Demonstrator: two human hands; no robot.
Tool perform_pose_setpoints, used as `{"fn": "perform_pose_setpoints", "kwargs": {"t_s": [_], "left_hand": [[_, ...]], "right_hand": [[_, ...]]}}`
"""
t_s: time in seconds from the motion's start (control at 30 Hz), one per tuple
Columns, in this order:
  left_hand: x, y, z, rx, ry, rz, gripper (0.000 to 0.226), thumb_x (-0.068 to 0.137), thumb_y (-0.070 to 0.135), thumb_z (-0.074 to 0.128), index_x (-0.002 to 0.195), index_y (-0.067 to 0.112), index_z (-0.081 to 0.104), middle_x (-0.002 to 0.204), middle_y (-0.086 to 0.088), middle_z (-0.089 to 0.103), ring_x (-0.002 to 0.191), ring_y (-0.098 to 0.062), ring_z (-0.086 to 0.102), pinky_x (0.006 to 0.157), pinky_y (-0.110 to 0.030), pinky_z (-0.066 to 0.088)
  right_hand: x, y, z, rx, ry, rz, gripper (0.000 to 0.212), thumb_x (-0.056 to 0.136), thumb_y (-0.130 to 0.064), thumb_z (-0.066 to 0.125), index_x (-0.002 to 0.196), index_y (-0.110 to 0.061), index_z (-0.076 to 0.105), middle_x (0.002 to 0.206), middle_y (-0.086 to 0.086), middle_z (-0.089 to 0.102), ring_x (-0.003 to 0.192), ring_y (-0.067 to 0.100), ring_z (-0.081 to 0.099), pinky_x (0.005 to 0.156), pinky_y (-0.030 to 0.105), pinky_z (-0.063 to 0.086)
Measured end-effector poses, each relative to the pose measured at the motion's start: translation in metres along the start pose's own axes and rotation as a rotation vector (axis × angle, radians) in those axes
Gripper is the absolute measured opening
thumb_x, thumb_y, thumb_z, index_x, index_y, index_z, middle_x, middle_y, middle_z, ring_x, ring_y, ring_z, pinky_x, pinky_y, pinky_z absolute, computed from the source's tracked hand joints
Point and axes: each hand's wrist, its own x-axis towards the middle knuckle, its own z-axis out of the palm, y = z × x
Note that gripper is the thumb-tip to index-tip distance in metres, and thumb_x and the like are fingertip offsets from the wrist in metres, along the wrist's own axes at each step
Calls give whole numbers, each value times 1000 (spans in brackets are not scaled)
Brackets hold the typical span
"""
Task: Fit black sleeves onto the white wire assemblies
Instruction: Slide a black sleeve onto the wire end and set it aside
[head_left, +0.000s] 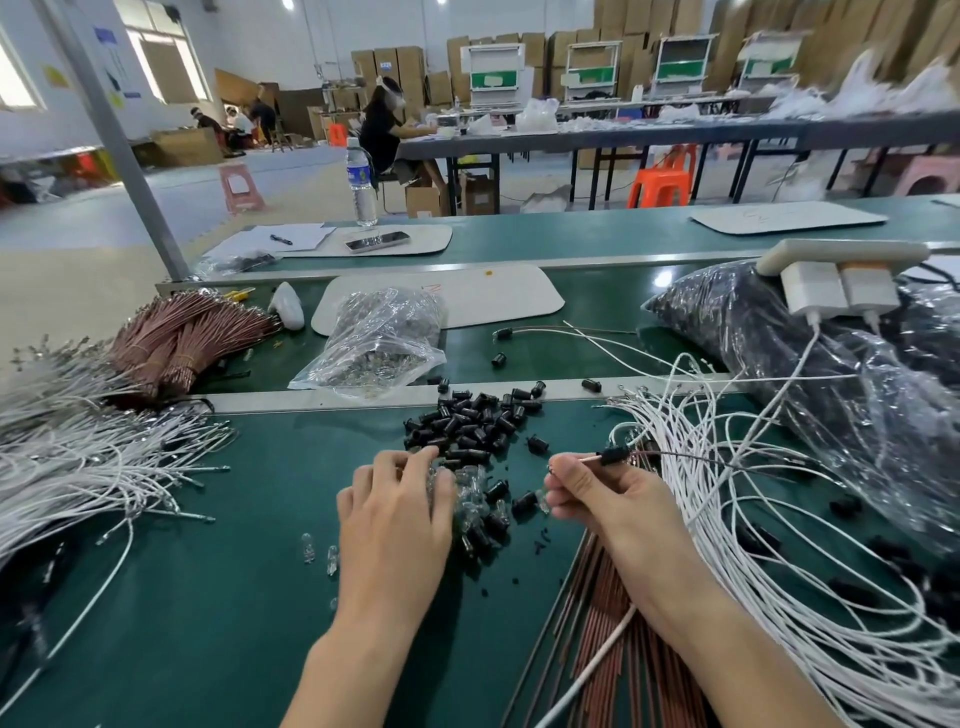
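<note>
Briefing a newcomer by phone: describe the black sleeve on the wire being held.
Find the heap of loose black plastic sleeves mid-table. Just right, the right hand pinches a thin wire. Unlike those, this black sleeve rides that wire, above the green mat.

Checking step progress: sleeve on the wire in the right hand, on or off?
On. The black sleeve sits on the wire pinched by the right hand; wire shows either side of it. How fully seated, cannot tell.

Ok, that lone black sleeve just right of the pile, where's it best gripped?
Pinch the black sleeve across its barrel, coming from above: it seems to lie on its side, apart from the pile, flanks free.
</note>
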Motion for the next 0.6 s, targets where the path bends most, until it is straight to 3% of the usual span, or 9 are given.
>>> {"fn": "perform_pose_setpoints", "kwargs": {"t_s": [0.13, 0.4, 0.6], "left_hand": [[1, 0, 6, 88, -70, -7, 33, 104, 43, 40, 126, 29, 61, 124, 4, 56, 113, -17, 49, 95, -33, 35], [1, 2, 9, 60, 47, 50, 16, 100, 31, 52, 99, 20, 64, 96, 5, 65, 92, -18, 56, 85, -31, 36], [2, 8, 7, -15, 17, 140, 9, 98, 27, 54, 95, 24, 63, 88, 11, 67, 86, -12, 59, 85, -26, 31]], "right_hand": [[0, -2, -1, 157, -11, 41, 33, 69, -36, 81, 90, -10, 81, 86, 11, 76, 76, 17, 72, 68, 19, 58], [2, -5, -3, 324, 0, 141, 16, 76, -21, 76, 79, -6, 82, 82, 12, 75, 70, 15, 71, 62, 19, 59], [3, -5, -2, 378, -27, 187, 14, 76, -20, 76, 78, -7, 81, 82, 11, 74, 70, 14, 71, 61, 19, 59]]}}
